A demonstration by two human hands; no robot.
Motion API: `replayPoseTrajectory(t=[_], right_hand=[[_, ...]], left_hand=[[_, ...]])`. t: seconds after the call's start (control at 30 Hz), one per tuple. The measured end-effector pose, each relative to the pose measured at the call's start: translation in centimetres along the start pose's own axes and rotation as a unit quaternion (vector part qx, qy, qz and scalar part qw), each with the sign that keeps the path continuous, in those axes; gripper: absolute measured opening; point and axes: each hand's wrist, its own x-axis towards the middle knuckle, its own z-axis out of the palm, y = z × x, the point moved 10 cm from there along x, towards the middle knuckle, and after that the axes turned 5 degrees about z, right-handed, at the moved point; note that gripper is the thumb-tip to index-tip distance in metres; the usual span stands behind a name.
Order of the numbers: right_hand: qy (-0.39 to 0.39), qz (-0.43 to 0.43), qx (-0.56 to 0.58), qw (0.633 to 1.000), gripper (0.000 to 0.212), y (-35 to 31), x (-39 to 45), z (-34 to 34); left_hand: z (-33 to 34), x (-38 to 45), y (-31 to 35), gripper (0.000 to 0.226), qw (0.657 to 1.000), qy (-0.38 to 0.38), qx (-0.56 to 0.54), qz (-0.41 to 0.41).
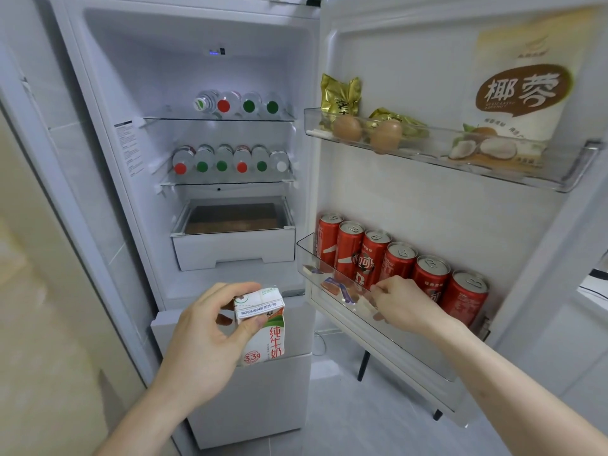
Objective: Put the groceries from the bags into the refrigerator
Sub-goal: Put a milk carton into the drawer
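My left hand grips a small white, green and red milk carton by its top, in front of the fridge's lower drawers. My right hand reaches into the lower door bin, in front of a row of red cola cans. Its fingers and thumb are curled around a small pale packet, seen dimly through the clear bin wall. Other small wrapped snacks lie in the same bin to the left of that hand.
The fridge stands open. Its top shelf and the middle shelf both hold bottles lying on their sides, above a white drawer. The upper door bin holds two eggs, gold packets and a coconut bag.
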Motion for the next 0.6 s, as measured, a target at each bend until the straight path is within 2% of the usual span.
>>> replayPoseTrajectory(t=[0.1, 0.3, 0.4, 0.5, 0.6], right_hand=[[0.007, 0.002, 0.014, 1.0, 0.044, 0.1, -0.1, 0.2], [0.039, -0.022, -0.031, 0.999, 0.05, -0.8, -1.3, 0.2], [0.086, -0.05, -0.043, 0.994, 0.046, -1.5, -2.4, -0.5], [0.161, -0.096, -0.033, 0.982, 0.021, -2.9, -4.1, -1.5], [0.214, -0.169, -0.015, 0.962, 0.026, -5.0, -6.1, -1.3]], left_hand=[[-0.2, -0.2, -0.2, 0.033, 1.0, 0.0, -0.003, 0.0], [-1.0, -0.4, -0.7, 0.033, 1.0, 0.007, 0.002, -0.002], [-1.6, -0.4, -1.1, 0.033, 1.0, 0.011, 0.005, -0.004], [-2.2, -0.1, -1.4, 0.033, 1.0, 0.014, 0.006, -0.002], [-2.6, 0.6, -1.7, 0.034, 1.0, 0.015, 0.003, -0.001]])
